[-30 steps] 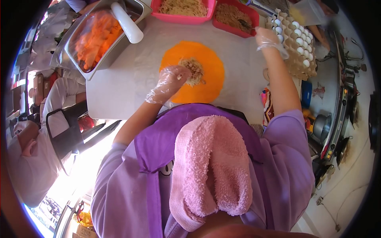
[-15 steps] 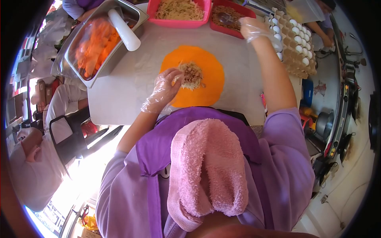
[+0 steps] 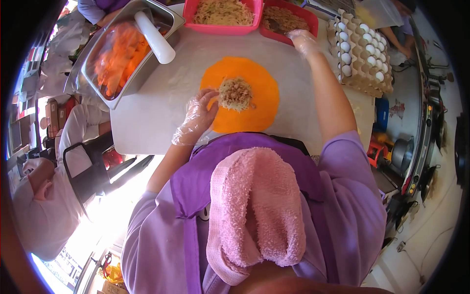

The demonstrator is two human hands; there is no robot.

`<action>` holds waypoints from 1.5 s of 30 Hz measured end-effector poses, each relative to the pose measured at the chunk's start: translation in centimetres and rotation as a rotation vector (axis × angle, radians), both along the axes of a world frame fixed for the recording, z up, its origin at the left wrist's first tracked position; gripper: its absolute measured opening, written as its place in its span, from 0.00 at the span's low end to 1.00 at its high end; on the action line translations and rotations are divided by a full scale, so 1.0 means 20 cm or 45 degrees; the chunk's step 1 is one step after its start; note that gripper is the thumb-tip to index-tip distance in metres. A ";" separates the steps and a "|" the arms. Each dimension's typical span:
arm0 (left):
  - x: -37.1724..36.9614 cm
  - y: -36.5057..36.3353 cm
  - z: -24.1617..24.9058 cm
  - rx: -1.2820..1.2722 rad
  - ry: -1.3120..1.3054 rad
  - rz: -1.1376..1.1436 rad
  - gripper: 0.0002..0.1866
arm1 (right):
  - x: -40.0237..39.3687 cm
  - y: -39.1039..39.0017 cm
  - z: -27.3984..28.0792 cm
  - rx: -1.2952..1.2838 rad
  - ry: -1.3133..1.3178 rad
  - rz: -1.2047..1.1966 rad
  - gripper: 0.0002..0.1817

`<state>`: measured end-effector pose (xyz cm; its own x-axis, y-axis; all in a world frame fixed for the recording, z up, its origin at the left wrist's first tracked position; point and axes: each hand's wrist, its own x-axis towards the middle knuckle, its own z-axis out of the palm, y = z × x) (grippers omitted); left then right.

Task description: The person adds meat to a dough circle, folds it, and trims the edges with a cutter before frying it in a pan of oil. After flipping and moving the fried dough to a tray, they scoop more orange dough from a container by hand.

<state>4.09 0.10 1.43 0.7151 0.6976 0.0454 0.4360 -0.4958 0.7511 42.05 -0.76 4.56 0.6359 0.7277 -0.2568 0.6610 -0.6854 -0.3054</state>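
Observation:
A round orange sheet (image 3: 264, 105) lies flat on the pale work surface, with a small mound of shredded and crumbly filling (image 3: 235, 94) near its middle. My left hand (image 3: 198, 115), in a clear plastic glove, is over the sheet's left edge; its loosely bent fingers are apart and empty, their tips beside the mound. At the front right corner of a red tub of brown crumbly filling (image 3: 289, 17), my gloved right hand (image 3: 304, 43) has its fingers closed round the handle of a spoon (image 3: 274, 24). The spoon's bowl rests in the filling.
A pink tub (image 3: 223, 30) of pale shreds stands beside the red tub. At the left is a metal tray (image 3: 142, 73) with orange pieces under plastic and a white handle (image 3: 154, 39). Egg cartons (image 3: 362, 81) stand at the right. Other people are at the left and top edges.
My right hand has moved down and slightly left, to the red tub's near corner. My left hand has drawn back slightly left from the mound. The view has shifted a little.

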 end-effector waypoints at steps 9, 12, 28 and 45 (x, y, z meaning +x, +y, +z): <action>-0.02 0.02 0.02 0.057 -0.034 0.043 0.12 | 0.26 -0.05 -0.26 0.163 0.186 0.166 0.17; -0.03 0.02 0.03 0.052 -0.008 0.065 0.12 | 0.34 -0.13 -0.31 0.481 0.620 -0.007 0.18; -0.08 0.02 -0.03 -0.049 0.089 0.084 0.14 | 0.27 -0.41 -0.05 0.615 1.163 -0.205 0.20; 0.12 0.01 0.01 0.315 0.063 -0.248 0.28 | -0.56 -0.53 0.22 0.010 0.201 0.765 0.15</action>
<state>6.46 0.22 1.62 0.8396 0.5194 0.1587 0.3477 -0.7385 0.5776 30.91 -11.33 8.95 0.0692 0.9490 -0.3076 0.8772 -0.2047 -0.4343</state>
